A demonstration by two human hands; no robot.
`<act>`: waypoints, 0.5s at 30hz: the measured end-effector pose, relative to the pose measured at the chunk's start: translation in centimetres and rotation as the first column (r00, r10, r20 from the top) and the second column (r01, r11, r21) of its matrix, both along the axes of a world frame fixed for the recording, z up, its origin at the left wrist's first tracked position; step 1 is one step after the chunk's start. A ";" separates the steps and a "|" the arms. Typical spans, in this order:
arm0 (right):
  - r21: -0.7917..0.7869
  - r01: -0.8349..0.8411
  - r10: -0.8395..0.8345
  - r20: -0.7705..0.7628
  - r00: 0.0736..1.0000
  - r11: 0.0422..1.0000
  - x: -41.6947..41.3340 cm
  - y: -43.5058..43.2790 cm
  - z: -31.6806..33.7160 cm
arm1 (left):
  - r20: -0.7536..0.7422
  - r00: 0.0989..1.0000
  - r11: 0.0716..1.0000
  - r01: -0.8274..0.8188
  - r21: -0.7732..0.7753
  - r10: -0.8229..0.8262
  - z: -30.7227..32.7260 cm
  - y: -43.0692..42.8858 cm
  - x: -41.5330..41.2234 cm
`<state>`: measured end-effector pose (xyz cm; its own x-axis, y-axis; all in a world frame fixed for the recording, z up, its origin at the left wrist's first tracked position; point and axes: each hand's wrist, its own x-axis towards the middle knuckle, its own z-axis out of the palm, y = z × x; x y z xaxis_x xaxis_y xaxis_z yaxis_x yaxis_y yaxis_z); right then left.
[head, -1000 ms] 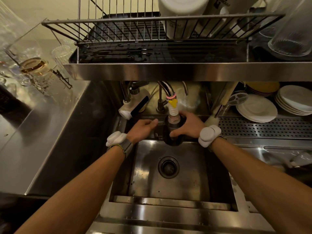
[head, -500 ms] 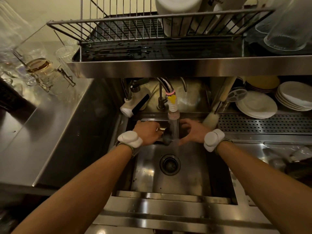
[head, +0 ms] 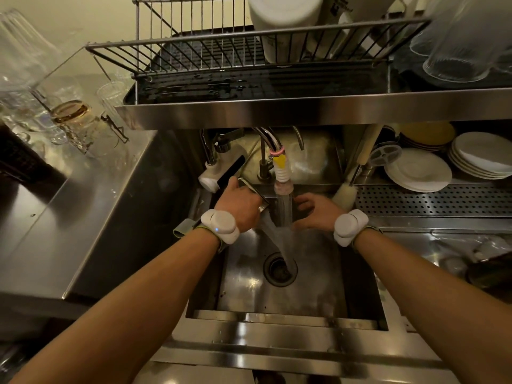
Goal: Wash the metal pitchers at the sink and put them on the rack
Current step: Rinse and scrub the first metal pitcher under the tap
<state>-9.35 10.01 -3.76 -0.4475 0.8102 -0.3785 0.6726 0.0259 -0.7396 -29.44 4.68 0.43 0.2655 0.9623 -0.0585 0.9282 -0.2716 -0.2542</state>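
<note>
Stainless steel lined the sink [head: 277,318]. Under the faucet [head: 282,176] stream, the left hand [head: 241,207] gripped the tilted metal pitcher [head: 253,193]. The right hand [head: 315,213] curled beside it; I couldn't tell if it held anything. Wet and rigid, the pitcher probably wanted a firm handle grip. The low shelf edge [head: 304,106] crowded the lift to the rack [head: 221,42].

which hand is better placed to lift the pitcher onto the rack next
Left, probably. The left hand has a grip on the metal pitcher, and the bare slots of the rack are above it; the right hand hangs loose beside the water.
</note>
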 end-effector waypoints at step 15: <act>0.007 0.022 -0.021 -0.119 0.993 1.000 -0.5 -0.3 0.3 | 0.766 0.035 0.753 -0.218 -0.621 0.642 -1.5 0.1 0.5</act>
<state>-9.90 9.72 -3.43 -0.4709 0.8231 -0.3172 0.5807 0.0186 -0.8139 -28.89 4.77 -1.07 -0.1439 0.9036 -0.4035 0.3397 0.4281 0.8375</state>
